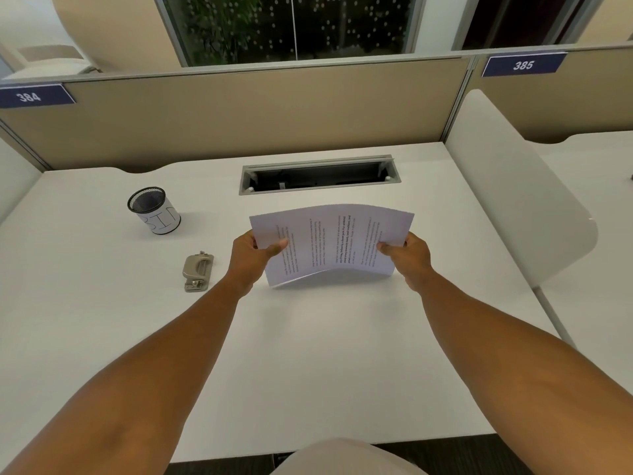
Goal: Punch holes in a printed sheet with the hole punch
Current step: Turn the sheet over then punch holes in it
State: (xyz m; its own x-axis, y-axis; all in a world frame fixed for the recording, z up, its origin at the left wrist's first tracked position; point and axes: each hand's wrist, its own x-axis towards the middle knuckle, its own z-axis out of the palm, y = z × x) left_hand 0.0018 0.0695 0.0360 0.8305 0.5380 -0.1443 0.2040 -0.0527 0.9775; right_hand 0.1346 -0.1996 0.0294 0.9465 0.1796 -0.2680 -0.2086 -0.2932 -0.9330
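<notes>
A white printed sheet (330, 243), turned sideways so its text lines run away from me, is held above the middle of the desk and bows upward. My left hand (251, 257) pinches its left edge, thumb on top. My right hand (406, 257) pinches its right edge the same way. A beige metal hole punch (198, 271) lies flat on the desk, a short way to the left of my left hand, untouched.
A black mesh cup with a white label (154, 210) stands at the back left of the white desk (308, 354). An open cable tray slot (320, 174) sits at the back centre. A beige partition (239, 111) closes the far side; a white divider (513, 186) stands on the right.
</notes>
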